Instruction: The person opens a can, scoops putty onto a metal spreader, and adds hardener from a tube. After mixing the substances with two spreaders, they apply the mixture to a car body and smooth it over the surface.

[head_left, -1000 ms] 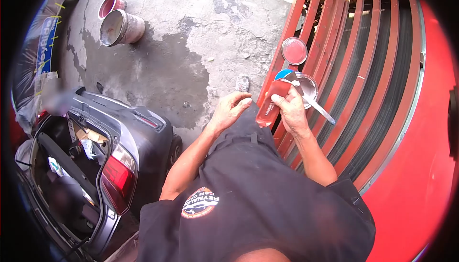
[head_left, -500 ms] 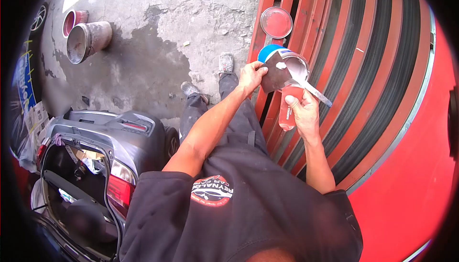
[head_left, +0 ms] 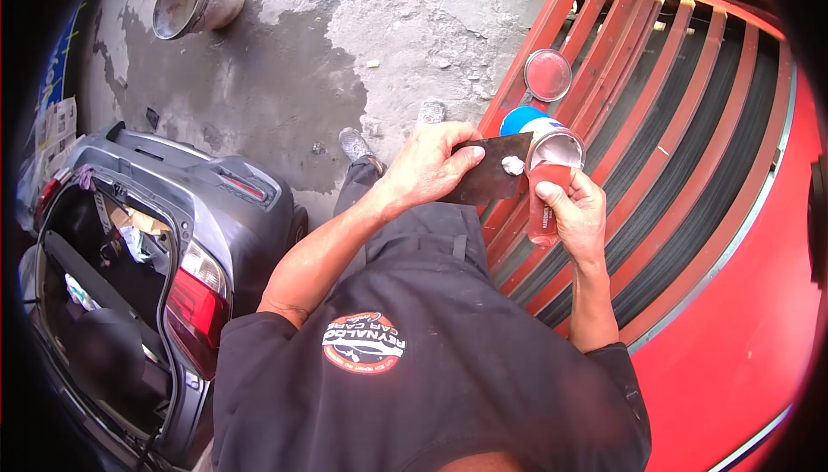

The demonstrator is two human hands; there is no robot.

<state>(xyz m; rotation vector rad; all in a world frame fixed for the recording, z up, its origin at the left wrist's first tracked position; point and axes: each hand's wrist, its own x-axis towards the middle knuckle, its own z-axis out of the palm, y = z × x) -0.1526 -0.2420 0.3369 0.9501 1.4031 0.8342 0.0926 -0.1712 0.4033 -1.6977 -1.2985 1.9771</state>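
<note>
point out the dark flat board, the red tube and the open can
dark flat board (head_left: 487,181), head view, middle of its face
red tube (head_left: 546,209), head view, its body
open can (head_left: 556,150), head view, its rim

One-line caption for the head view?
Left hand holds a dark spreader with putty; right hand grips a red tube.

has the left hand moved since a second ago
Yes. The left hand was empty, short of the red tube. Now it holds a dark flat plate with a putty blob, reaching right to the open can on the red rack.
</note>
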